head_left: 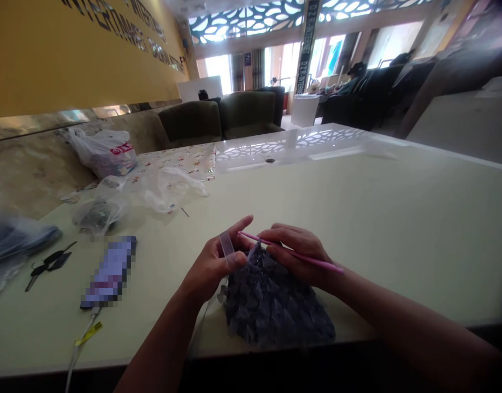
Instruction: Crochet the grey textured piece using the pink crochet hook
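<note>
A dark grey-blue crocheted piece [275,300] with a ruffled, petal-like surface lies at the table's front edge. In my right hand [295,248] is a pink crochet hook [303,257], its tip pointing left over the top of the piece. The fingers of that hand also rest against the work. My left hand [222,259] pinches the upper left edge of the piece, index finger raised. Around its fingers runs a sheer, pale ribbon [227,246], which trails down to the left of the work.
On the left lie a pixelated phone-like object [111,273] with a white cable [81,341], keys [49,265] and clear plastic bags [160,188]. Behind them stands a white carrier bag [107,153]. Dark chairs [246,112] and seated people [355,76] are farther back.
</note>
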{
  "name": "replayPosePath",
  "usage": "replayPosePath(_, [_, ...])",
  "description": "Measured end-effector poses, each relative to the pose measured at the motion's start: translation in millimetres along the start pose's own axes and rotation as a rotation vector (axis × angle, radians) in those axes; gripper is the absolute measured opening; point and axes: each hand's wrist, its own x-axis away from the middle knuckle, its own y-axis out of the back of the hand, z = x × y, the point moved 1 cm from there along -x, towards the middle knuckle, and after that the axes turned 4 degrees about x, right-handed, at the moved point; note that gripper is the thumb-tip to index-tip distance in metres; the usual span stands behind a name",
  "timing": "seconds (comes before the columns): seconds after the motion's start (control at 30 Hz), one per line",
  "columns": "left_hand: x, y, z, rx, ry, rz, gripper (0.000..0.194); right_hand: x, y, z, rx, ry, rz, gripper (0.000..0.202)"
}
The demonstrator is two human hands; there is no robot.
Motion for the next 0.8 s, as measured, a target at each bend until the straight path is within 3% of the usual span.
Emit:
replayPosePath(0.13, [-1,-3.8,-3,-0.112,0.069,-0.029,0.031,-1,1,2,0.091,0.105,-0.035,0.014])
replayPosePath(0.23, [-1,-5.6,-4,-0.142,0.130,-0.013,0.023,-1,2,2,0.083,0.148,0.000,0.014])
replayPosePath(0.4, [-1,-2.3,0,-0.072,0.233,0.081,0.075,-5,6,-1,-0.116,0.148,0.170,0.018])
replayPosePath(0.47, [-1,-0.1,2,-0.093,0.216,0.091,0.077,-8,9,-2,-0.182,0.159,0.256,0.021])
replayPosePath(0.63, [-2,1.1,3,-0.186,0.158,0.104,0.049,-15,19,0,-0.147,0.166,0.426,0.019])
replayPosePath(0.8, [-3,-3.9,0,-0.394,0.129,0.012,0.009,-15,25,4,0.056,0.142,0.531,0.020])
